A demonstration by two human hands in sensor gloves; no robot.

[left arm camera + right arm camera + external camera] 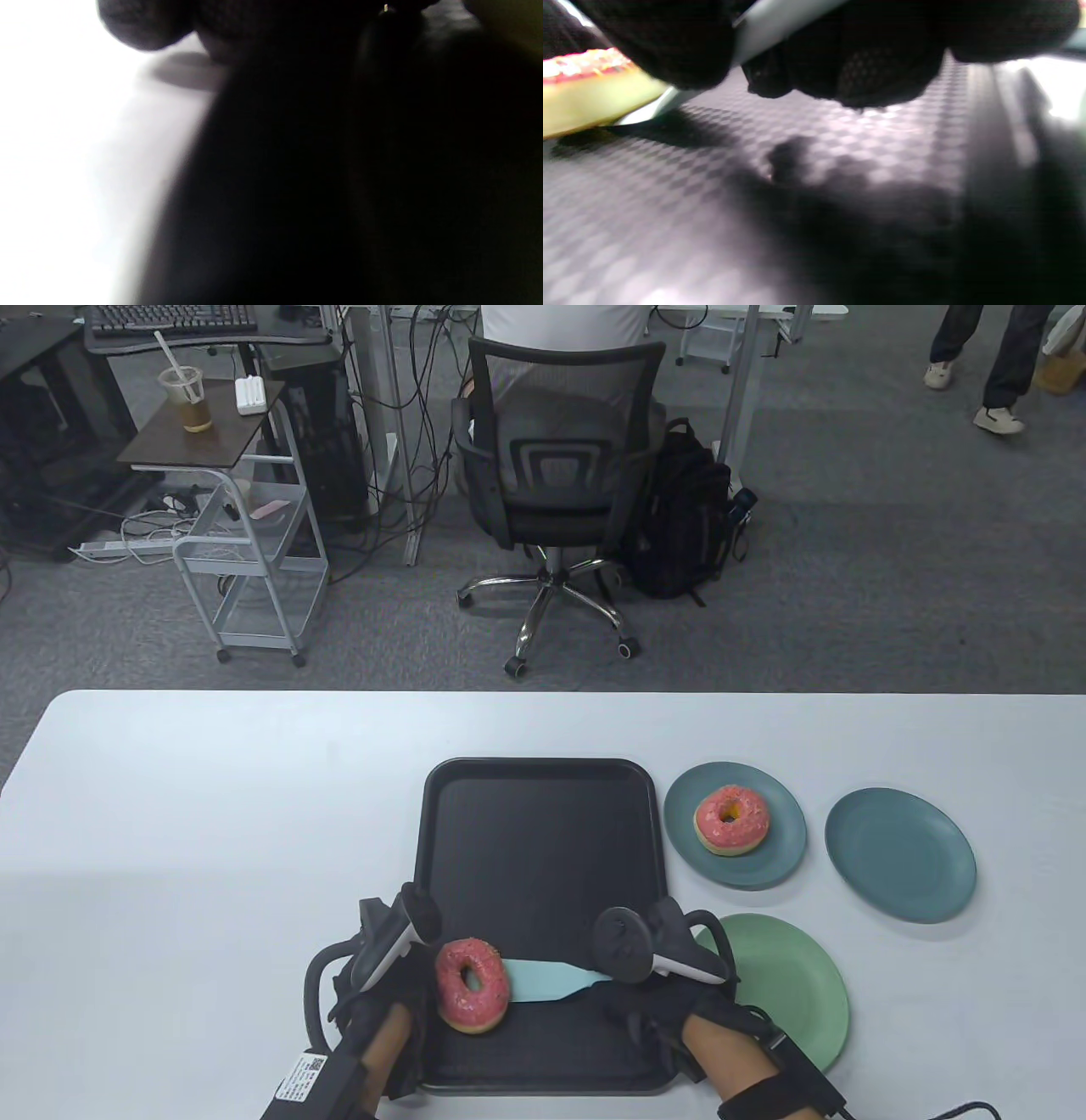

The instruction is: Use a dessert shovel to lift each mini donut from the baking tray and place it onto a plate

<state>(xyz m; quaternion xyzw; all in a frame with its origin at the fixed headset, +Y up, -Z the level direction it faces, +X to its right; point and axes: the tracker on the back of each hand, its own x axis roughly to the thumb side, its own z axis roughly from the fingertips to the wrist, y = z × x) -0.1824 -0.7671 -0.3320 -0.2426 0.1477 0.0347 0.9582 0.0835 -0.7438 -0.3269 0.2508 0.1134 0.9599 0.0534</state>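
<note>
A pink-iced mini donut (472, 984) sits tilted near the front left of the black baking tray (543, 831). The pale blue dessert shovel (551, 982) has its blade tip under the donut's right side. My right hand (657, 1014) grips the shovel's handle. In the right wrist view its curled fingers (882, 63) wrap the handle (780, 25), and the blade meets the donut (585, 93) low over the tray floor (840, 148). My left hand (405, 1014) lies against the donut's left side at the tray edge. The left wrist view is mostly dark.
A second pink donut (731, 819) lies on a teal plate (776, 848) right of the tray. An empty blue plate (899, 855) is further right. A green plate (797, 993) lies partly under my right wrist. An office chair (560, 475) stands beyond the table.
</note>
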